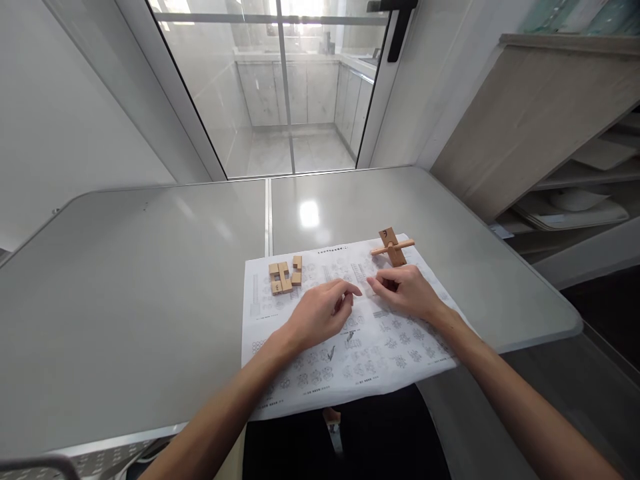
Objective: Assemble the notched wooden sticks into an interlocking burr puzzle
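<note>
A large printed sheet point(345, 395), covered with small line drawings, lies under both hands. My left hand point(323, 310) rests on its middle, index finger stretched forward and thumb apart, with nothing seen between them. To its right, my right hand point(407, 290) has its fingers curled in, and no object shows in it. Just beyond the right hand, a flat wooden piece point(399, 255) with a dark mark is crossed by a round wooden stick point(407, 244). Notched wooden puzzle blocks point(283, 277) sit close together on the sheet's far left part, beyond my left hand.
The grey folding table point(150, 287) has a metal seam point(269, 213) across it. A glass door point(310, 147) with a black handle point(399, 30) stands behind the far edge. Wooden shelving point(520, 120) rises at the right. My lap is below the near edge.
</note>
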Demonstrator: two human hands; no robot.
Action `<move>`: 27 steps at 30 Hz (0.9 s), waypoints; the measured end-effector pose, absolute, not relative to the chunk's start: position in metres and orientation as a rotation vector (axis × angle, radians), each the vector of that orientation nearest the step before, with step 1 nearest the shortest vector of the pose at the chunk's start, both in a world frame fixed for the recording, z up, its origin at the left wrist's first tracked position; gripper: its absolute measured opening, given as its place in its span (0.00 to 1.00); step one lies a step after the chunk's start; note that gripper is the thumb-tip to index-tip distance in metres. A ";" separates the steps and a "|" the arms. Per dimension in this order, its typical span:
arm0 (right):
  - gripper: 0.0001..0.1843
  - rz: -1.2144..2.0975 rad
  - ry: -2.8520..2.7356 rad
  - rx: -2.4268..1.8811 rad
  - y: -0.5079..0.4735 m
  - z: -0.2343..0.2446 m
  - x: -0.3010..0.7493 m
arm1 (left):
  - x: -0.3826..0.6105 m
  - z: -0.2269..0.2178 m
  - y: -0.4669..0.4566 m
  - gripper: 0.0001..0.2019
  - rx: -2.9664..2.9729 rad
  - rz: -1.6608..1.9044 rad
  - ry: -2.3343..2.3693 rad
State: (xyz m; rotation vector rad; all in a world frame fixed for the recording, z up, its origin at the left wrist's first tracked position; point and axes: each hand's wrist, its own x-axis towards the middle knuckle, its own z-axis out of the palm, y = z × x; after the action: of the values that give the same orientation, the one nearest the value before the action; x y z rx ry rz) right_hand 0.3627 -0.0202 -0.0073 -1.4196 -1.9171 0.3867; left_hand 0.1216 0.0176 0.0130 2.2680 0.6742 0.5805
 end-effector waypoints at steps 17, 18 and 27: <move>0.26 0.400 -1.934 -1.424 -0.020 -0.005 0.363 | 0.119 0.001 0.029 0.15 2.629 0.933 1.554; 0.26 0.398 -1.935 -1.424 -0.020 -0.005 0.363 | 0.118 0.001 0.030 0.15 2.639 0.935 1.561; 0.26 0.382 -1.929 -1.426 -0.020 -0.007 0.363 | 0.117 -0.001 0.032 0.15 2.617 0.913 1.604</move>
State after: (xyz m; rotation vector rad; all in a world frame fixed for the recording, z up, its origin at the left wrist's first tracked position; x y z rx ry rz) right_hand 0.3632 -0.0205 -0.0070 -1.4260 -1.9287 0.3825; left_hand 0.1167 0.0321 -0.0010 2.6171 1.6040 0.9126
